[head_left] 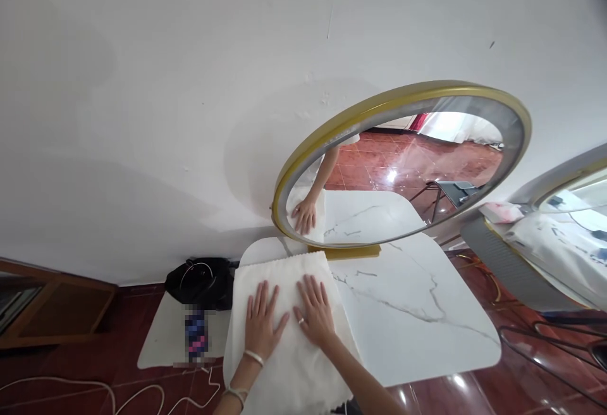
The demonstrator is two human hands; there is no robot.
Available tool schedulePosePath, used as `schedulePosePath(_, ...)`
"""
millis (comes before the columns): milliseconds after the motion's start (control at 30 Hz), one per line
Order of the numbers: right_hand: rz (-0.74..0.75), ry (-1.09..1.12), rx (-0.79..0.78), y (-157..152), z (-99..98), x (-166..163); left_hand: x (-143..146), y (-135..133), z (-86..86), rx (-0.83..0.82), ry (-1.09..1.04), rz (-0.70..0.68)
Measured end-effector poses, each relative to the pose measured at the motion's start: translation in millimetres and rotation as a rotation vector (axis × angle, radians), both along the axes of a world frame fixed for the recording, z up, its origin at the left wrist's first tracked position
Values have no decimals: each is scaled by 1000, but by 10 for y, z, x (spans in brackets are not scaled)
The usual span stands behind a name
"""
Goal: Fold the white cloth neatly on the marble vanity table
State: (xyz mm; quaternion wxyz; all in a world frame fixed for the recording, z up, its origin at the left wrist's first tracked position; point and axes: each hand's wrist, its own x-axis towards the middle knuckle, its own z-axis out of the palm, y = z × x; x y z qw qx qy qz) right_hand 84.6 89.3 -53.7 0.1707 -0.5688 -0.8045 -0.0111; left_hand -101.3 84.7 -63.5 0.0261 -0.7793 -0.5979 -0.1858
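A white cloth (289,364) with a zigzag-cut edge lies spread over the left part of a white marble-patterned table (403,333) and hangs past its near edge. Both palms rest flat on it. My left hand (263,319), a bangle at the wrist, has its fingers spread near the cloth's left side. On the right side, my right hand (315,310) wears a ring and also lies with fingers apart. Neither hand grips anything. Behind the cloth stands a round gold-framed mirror (403,181), which reflects one arm and hand.
Left of the table, a black bag (202,282) sits on a pale low surface (161,333). White cables (147,390) trail over the red tiled floor. A wooden cabinet (61,314) is at far left. To the right are a grey ribbed chair (516,269) and a second mirror (578,181).
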Motion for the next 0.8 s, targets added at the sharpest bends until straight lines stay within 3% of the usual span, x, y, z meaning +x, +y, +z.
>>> schedulePosePath(67, 15, -4, -10, -191, -28, 21, -20, -136, -8, -8, 15, -4)
schedulePosePath(167, -3, 1, -16, -145, -56, -3, -29, -47, -5, -42, 15, -14)
schedulePosePath(467, -144, 11, -10, 944, -35, -164, -30, 1067, 224, -231, 14, -40)
schedulePosePath(567, -141, 0, -42, 1189, -59, -151, 19, 1232, 278, -279, -4, -15)
schedulePosePath(667, -108, 7, -39, 1252, -76, -122, 28, 1045, 230, -263, -41, 77)
schedulePosePath(800, -17, 16, -24, 909, -83, -171, -130, 296, 93, -203, -46, 134)
